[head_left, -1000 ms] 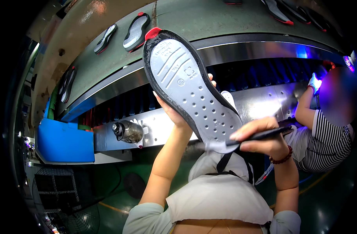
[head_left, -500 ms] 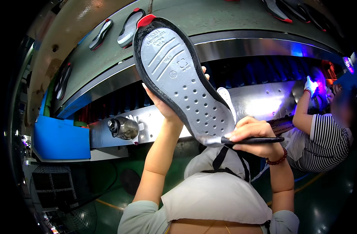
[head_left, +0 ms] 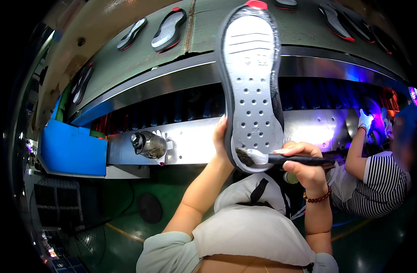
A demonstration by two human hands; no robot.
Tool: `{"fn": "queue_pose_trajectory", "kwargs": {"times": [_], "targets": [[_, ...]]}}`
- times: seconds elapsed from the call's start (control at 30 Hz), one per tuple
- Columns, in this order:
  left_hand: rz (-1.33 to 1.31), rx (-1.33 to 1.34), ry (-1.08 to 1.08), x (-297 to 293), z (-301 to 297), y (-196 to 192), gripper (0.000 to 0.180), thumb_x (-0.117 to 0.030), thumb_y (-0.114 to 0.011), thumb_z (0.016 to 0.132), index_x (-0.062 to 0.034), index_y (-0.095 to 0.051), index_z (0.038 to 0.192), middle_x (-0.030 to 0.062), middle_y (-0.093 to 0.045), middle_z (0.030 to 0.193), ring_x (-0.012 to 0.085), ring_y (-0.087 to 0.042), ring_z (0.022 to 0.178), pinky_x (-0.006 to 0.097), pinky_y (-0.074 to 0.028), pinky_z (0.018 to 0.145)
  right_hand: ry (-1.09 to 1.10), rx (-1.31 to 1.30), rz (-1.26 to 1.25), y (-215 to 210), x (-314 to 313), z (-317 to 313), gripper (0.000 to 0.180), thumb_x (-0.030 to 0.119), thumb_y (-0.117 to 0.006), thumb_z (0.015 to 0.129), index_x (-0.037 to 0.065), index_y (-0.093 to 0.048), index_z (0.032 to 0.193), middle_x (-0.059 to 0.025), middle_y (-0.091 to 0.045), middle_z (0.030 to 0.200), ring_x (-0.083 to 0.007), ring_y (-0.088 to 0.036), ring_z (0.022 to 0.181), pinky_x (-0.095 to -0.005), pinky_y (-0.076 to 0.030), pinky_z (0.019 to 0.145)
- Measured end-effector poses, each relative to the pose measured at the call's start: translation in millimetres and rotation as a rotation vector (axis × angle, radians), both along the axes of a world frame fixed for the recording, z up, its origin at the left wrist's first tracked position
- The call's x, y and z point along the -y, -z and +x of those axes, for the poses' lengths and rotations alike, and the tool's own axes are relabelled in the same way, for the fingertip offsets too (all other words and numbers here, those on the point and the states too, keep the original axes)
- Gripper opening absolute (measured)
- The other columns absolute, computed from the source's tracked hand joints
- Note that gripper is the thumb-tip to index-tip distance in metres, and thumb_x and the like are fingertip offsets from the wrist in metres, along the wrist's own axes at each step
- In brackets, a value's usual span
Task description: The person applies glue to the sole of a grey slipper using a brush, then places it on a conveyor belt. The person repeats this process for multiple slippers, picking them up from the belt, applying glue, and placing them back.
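A shoe sole (head_left: 256,116) with a grey, hole-dotted inner face, black rim and red tip stands upright in front of me. My left hand (head_left: 221,136) is closed around its left side, most of the fingers hidden behind it. Between the fingers and thumb of my right hand (head_left: 306,166) lies the black handle of a brush (head_left: 299,159). Its pale bristles press against the inner face close to the lower rim, where a dark patch shows at the bristle tips. A wet-looking shine runs along the black rim higher up.
Several more soles, one being a grey-and-black sole (head_left: 169,30), rest on the green conveyor belt (head_left: 208,27) beyond. A dark bottle (head_left: 149,144) stands on the metal ledge (head_left: 190,145) at left, near a blue box (head_left: 71,150). At right, a co-worker in a striped shirt (head_left: 370,186) works under violet light.
The sole has turned from a leftward slant to nearly upright and shifted right. My left hand moved right with it. The brush went from the bottom edge's outside onto the inner face near the rim.
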State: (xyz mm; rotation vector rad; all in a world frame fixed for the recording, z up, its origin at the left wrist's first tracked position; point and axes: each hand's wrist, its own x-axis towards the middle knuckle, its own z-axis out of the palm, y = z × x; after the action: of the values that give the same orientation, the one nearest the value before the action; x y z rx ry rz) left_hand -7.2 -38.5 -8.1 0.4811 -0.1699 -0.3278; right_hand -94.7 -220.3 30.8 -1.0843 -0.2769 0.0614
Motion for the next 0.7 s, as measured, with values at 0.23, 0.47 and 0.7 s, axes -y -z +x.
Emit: {"fn": "queue_pose_trajectory", "kwargs": {"times": [0.23, 0.47, 0.7], "targets": [[-0.011, 0.039, 0.477, -22, 11, -19, 0.045, -0.026, -0.056, 0.071, 0.0014, -0.052, 0.107, 0.0141, -0.060, 0.096, 0.0225, -0.059, 0.084, 0.031, -0.046, 0.077, -0.279, 0.198, -0.277, -22, 24, 10, 0.019, -0.005, -0.069, 0.063, -0.001, -0.065, 0.082, -0.0153, -0.064, 0.087, -0.0201, -0.061, 0.081, -0.0278, -0.047, 0.074], [0.413, -0.246, 0.648, -19, 13, -56, 0.042, -0.018, -0.058, 0.070, 0.0007, -0.054, 0.108, 0.0157, -0.060, 0.099, 0.0220, -0.060, 0.084, 0.031, -0.047, 0.078, -0.401, 0.398, -0.562, -34, 26, 22, 0.019, -0.005, -0.069, 0.063, -0.001, -0.064, 0.081, -0.0154, -0.064, 0.085, -0.0242, -0.063, 0.082, -0.0294, -0.049, 0.074], [0.577, -0.432, 0.650, -20, 14, -51, 0.033, -0.018, -0.059, 0.071, 0.0011, -0.059, 0.098, 0.0139, -0.062, 0.090, 0.0191, -0.060, 0.077, 0.029, -0.048, 0.075, -0.496, 0.493, -0.559, -44, 28, 41, 0.017, -0.002, -0.065, 0.068, -0.002, -0.062, 0.085, -0.0152, -0.064, 0.086, -0.0253, -0.062, 0.085, -0.0305, -0.050, 0.074]]}}
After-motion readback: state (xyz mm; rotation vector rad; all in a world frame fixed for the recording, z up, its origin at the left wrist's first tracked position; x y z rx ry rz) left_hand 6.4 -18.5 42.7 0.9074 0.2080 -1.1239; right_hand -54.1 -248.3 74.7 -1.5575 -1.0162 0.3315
